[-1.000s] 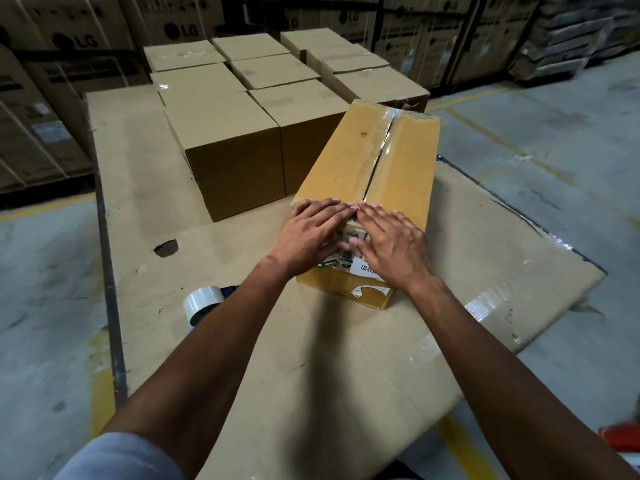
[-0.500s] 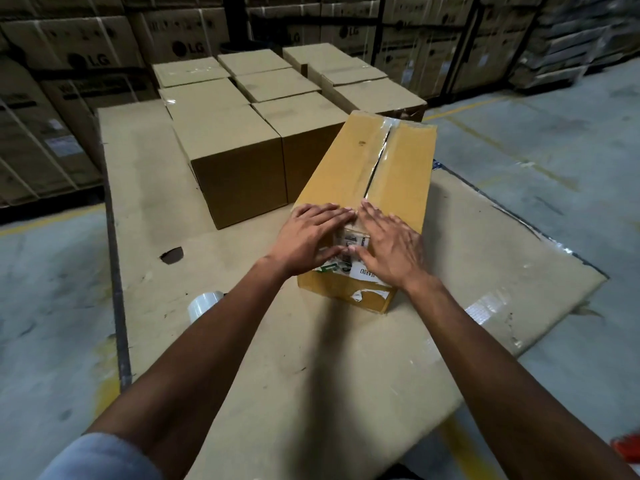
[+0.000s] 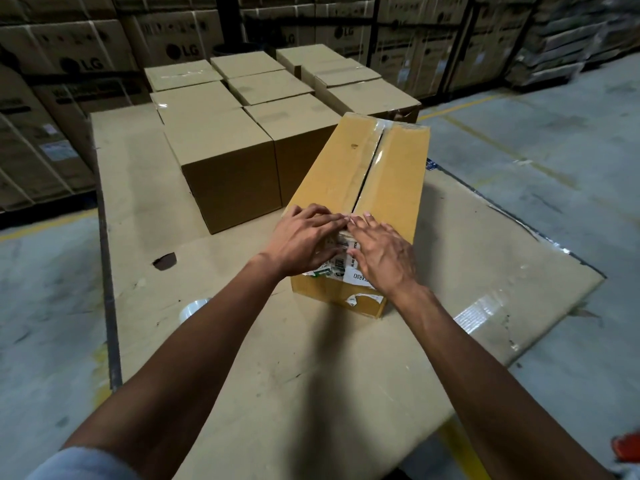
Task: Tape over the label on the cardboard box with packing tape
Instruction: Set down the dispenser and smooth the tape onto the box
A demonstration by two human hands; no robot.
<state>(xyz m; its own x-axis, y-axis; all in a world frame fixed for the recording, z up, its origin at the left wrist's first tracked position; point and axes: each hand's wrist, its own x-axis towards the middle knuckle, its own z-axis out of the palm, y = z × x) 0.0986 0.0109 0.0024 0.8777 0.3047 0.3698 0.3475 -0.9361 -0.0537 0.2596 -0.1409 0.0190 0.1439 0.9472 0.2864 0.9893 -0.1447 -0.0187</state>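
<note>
Fingers lay flat and spread, tips meeting at the seam — the left hand [image 3: 304, 242] and right hand [image 3: 382, 254] pressed on the label [image 3: 341, 266] at the box's [image 3: 360, 174] near end, gripping nothing. The tape roll [image 3: 192, 308] sat left on the table [image 3: 311, 375].

Bare forearms; a pale grey-blue sleeve [image 3: 86, 464] covers the left upper arm.

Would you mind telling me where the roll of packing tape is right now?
The roll of packing tape lies on the cardboard sheet, partly hidden behind the left forearm, left of the taped box.
</note>
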